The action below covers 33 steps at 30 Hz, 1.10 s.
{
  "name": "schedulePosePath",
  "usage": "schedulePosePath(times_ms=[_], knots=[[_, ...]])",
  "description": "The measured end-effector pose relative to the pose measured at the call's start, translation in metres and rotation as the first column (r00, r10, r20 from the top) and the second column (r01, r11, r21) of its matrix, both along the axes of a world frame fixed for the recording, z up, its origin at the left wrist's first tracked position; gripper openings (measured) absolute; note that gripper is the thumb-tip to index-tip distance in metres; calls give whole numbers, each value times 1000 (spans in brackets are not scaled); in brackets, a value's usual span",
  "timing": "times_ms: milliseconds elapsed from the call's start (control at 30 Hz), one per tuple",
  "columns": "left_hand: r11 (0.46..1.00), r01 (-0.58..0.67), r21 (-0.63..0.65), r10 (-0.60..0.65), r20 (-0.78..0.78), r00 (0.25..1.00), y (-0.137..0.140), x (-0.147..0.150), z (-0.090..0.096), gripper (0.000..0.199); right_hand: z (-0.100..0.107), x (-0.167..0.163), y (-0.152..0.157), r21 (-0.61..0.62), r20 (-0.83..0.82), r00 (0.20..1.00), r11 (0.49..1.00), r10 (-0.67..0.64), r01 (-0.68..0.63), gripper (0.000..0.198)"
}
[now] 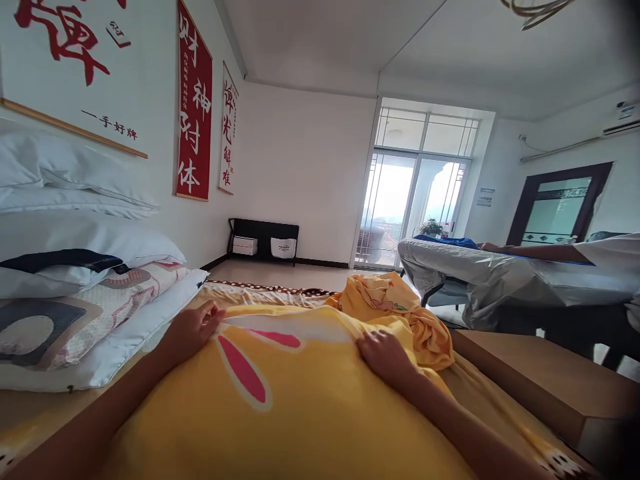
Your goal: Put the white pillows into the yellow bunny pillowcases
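A plump yellow pillow [320, 400] with pink and white rabbit-ear shapes fills the lower middle of the head view, close to me. My left hand [197, 328] is closed at its far left corner, fingers curled on the cloth. At the far right corner, the fingers of my right hand [383, 352] are bunched into the pillow's cover. The cloth stretches between both hands along the far edge. Just beyond my right hand lies a crumpled heap of yellow fabric [383, 293]. What is inside the cover is hidden.
Stacked white and patterned pillows [80, 267] stand at left. A cardboard box [545, 367] sits at right. Behind it, a person's arm [545, 252] rests on a plastic-covered table [450, 263]. A black rack [263, 233] stands by the far wall.
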State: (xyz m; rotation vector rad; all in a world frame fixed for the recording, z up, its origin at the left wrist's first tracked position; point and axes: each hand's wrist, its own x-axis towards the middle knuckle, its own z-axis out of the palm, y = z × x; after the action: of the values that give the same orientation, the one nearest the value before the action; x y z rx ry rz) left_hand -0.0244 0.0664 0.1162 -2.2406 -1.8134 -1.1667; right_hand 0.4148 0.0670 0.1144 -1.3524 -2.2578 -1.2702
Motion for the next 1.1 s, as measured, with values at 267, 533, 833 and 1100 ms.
schedulePosePath(times_ms=[267,533,833,1100], knots=[[985,-171,11,167,-304,938,-2,9,-1,60,22,11,-11,376,-40,968,901,249,-217,24],[996,-27,87,69,-525,848,-9,13,-1,48,11,34,-9,302,101,965,916,244,-263,25],[958,114,262,86,-644,760,-11,22,21,36,36,39,-18,383,142,957,878,251,-287,31],[933,70,354,203,-675,710,-9,21,28,36,38,22,-30,396,135,937,849,323,-350,32]])
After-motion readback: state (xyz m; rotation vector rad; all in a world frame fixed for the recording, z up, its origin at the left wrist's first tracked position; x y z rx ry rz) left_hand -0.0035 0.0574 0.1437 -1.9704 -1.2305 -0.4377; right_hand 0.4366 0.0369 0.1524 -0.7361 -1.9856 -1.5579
